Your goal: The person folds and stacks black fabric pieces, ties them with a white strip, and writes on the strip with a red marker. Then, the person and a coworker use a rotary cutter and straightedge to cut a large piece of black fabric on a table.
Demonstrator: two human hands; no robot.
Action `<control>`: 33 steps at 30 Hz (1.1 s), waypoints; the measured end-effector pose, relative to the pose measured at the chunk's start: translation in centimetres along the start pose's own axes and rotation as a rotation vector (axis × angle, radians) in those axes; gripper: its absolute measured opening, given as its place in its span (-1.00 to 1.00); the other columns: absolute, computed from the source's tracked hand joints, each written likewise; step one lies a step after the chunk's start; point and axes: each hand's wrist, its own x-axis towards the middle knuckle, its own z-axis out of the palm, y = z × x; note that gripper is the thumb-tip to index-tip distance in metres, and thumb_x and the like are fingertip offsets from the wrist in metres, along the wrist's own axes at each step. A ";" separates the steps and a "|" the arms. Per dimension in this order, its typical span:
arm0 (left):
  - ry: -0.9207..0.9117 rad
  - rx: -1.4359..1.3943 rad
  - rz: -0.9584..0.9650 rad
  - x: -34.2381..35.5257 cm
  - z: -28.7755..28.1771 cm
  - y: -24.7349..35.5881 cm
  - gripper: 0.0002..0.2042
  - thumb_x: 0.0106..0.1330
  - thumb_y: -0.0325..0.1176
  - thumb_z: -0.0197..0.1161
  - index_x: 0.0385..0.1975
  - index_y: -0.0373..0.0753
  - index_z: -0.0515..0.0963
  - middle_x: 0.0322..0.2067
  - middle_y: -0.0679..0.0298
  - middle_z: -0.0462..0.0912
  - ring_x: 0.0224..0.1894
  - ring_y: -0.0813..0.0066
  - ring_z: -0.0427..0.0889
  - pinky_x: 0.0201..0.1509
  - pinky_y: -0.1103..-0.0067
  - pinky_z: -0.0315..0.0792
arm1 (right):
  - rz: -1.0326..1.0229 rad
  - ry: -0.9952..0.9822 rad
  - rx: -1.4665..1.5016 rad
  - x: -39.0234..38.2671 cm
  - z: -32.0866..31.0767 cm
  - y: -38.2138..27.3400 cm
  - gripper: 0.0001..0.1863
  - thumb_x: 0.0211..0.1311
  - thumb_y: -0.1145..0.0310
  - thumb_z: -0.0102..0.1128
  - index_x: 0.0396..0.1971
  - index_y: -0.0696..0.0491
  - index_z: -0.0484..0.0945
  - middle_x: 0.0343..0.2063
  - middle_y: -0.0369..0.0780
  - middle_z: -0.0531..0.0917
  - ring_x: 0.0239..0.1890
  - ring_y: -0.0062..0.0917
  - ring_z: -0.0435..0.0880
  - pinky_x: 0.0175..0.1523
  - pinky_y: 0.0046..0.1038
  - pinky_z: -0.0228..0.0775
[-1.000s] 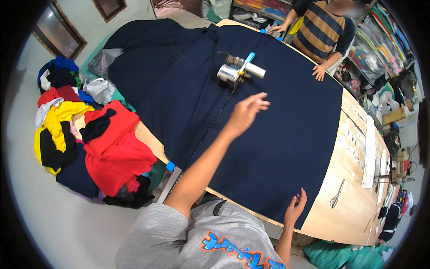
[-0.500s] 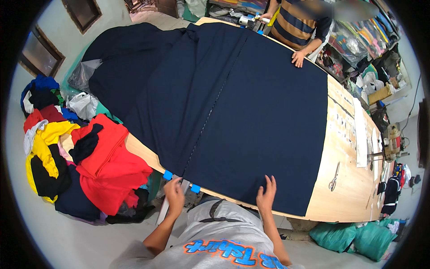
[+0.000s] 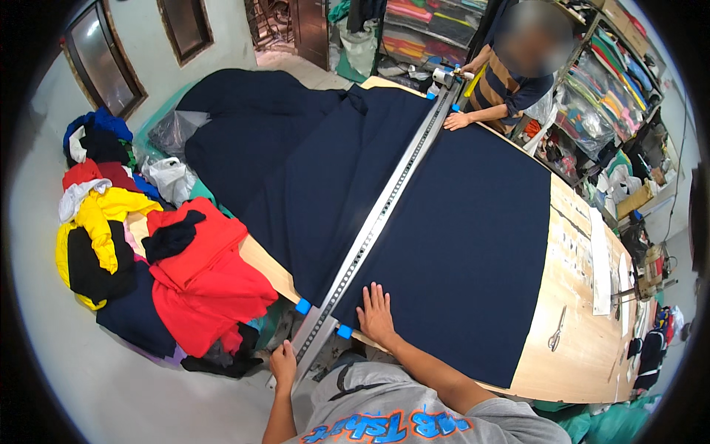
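A long silver metal rail (image 3: 384, 203) with a slotted dark strip lies across a wide sheet of navy fabric (image 3: 473, 244), from the near table edge to the far one. My left hand (image 3: 283, 362) is closed on the rail's near end, which juts past the table. My right hand (image 3: 376, 312) lies flat on the fabric just right of the rail, fingers spread. Blue clips (image 3: 344, 331) sit on the near edge on either side of the rail. At the far end, a co-worker's hand (image 3: 467, 72) is at a small white device (image 3: 444, 77); their other hand (image 3: 457, 120) rests on the fabric.
Scissors (image 3: 557, 329) and white strips (image 3: 600, 259) lie on the bare wooden tabletop (image 3: 551, 296) at right. Heaped red cloth (image 3: 211, 274) and other colourful garments stand at the left. Packed shelves (image 3: 592, 81) line the back right.
The rail now lies across the fabric, where a dark dashed line showed before. My right hand has moved left and flattened on the fabric; my left hand has come lower along the rail.
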 end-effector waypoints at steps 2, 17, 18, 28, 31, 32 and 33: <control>0.010 0.017 -0.016 -1.0 -1.8 2.4 -0.46 0.56 0.05 -0.01 -0.33 -0.32 0.71 -0.36 -0.14 0.73 -0.20 -0.28 0.68 -0.08 0.05 0.48 | -0.037 -0.148 -0.180 -0.1 0.1 -0.6 -0.39 0.57 0.07 -0.03 0.43 0.16 0.34 0.54 0.16 0.11 0.63 0.04 -0.04 0.62 0.19 -0.25; 0.165 -0.140 0.208 -1.9 -1.2 2.9 -0.71 0.50 -0.19 0.14 -0.23 -0.30 0.67 -0.32 0.01 0.72 -0.26 -0.01 0.68 -0.14 0.17 0.49 | -0.071 0.128 0.097 0.8 -5.0 4.2 -0.54 0.54 0.31 0.06 0.37 0.05 0.42 0.43 0.03 0.34 0.53 -0.05 0.23 0.59 0.09 -0.01; 0.214 -0.043 0.331 -1.5 -0.6 2.4 -0.80 0.46 -0.29 0.20 -0.09 -0.23 0.66 -0.18 0.09 0.70 -0.16 0.13 0.66 -0.07 0.26 0.50 | -0.017 0.181 0.113 0.2 -5.6 4.9 -0.55 0.53 0.35 0.08 0.35 0.06 0.43 0.42 0.03 0.35 0.52 -0.04 0.24 0.58 0.08 0.00; 0.304 0.285 0.330 8.0 5.7 14.1 -0.62 0.43 -0.07 0.29 0.00 -0.27 0.64 -0.14 0.02 0.69 0.05 0.04 0.61 0.18 0.22 0.39 | 0.320 0.329 0.239 -9.9 -9.6 7.6 -0.58 0.47 0.50 0.06 0.28 0.08 0.49 0.36 0.06 0.39 0.42 0.04 0.34 0.51 -0.04 0.16; 0.262 0.107 0.265 10.7 8.4 17.1 -0.61 0.45 -0.05 0.28 -0.11 -0.33 0.65 -0.23 -0.03 0.69 -0.05 -0.03 0.65 0.06 0.24 0.45 | 0.417 0.394 0.278 -13.8 -11.0 7.4 -0.61 0.44 0.55 0.04 0.22 0.08 0.53 0.33 0.06 0.41 0.39 0.00 0.37 0.47 -0.10 0.20; 0.212 -0.125 0.181 12.1 9.3 17.6 -0.61 0.46 -0.05 0.28 -0.16 -0.35 0.64 -0.28 -0.05 0.68 -0.10 -0.06 0.66 0.01 0.25 0.47 | 0.426 0.440 0.257 -14.8 -11.4 7.5 -0.63 0.43 0.54 0.06 0.19 0.10 0.55 0.26 0.03 0.48 0.32 -0.07 0.46 0.40 -0.14 0.30; 0.163 -0.351 0.095 13.8 10.1 17.8 -0.60 0.47 -0.05 0.28 -0.21 -0.37 0.64 -0.32 -0.07 0.68 -0.15 -0.10 0.67 -0.04 0.25 0.49 | 0.431 0.482 0.244 -15.5 -11.5 7.6 -0.66 0.43 0.54 0.07 0.16 0.11 0.56 0.20 0.00 0.55 0.24 -0.14 0.56 0.32 -0.18 0.40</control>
